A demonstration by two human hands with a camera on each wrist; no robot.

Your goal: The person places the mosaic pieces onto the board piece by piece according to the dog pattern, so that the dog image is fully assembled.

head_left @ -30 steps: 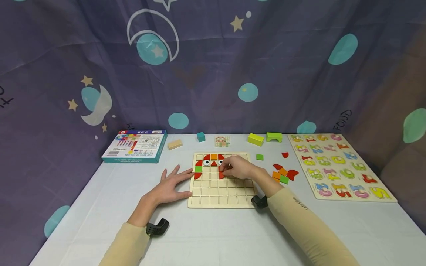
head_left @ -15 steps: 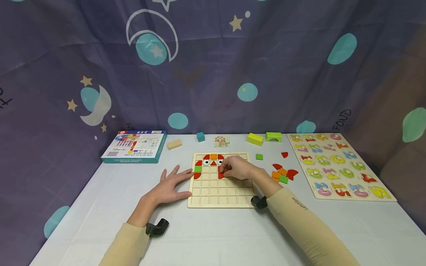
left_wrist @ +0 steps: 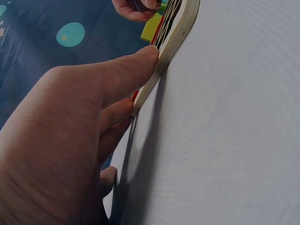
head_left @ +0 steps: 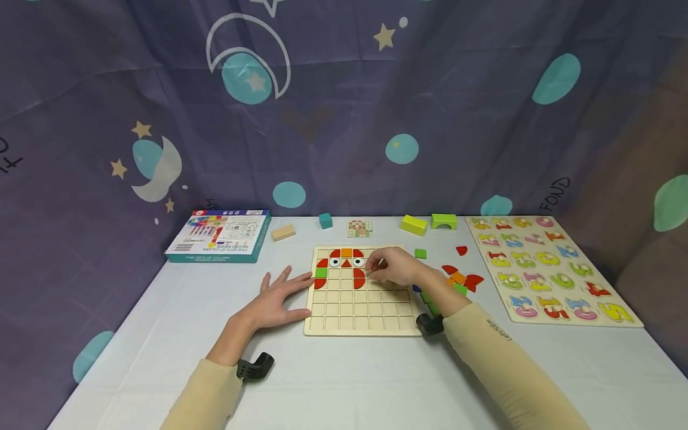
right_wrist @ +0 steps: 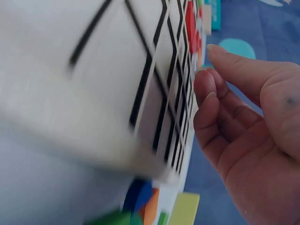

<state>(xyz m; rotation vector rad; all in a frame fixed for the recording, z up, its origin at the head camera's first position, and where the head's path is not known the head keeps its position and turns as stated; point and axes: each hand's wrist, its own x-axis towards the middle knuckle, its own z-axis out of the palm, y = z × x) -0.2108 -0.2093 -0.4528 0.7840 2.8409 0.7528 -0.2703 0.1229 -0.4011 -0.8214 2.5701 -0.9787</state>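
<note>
A wooden grid board (head_left: 344, 309) lies on the table. My left hand (head_left: 273, 301) has its fingers spread and touches the board's left edge; in the left wrist view, the thumb (left_wrist: 133, 70) rests against that edge. Two red quarter-round pieces (head_left: 359, 283) sit one above the other in the grid. Just right of them is my right hand (head_left: 395, 267), above the board with loosely bent fingers; the right wrist view shows nothing between thumb and fingertips. Eye tiles (head_left: 334, 263), a red triangle (head_left: 346, 263), an orange square (head_left: 346, 252) and a green square (head_left: 321, 273) fill other cells.
Loose red, orange and green pieces (head_left: 473, 282) lie right of the board, partly behind my right forearm. A pattern card (head_left: 359, 228), blocks (head_left: 414, 224) and a box (head_left: 219, 236) stand at the back. A number puzzle (head_left: 559, 292) lies far right.
My right hand has let go of the red quarter-round piece and drawn back slightly to the right. Both stacked red pieces now show. The left hand keeps its place.
</note>
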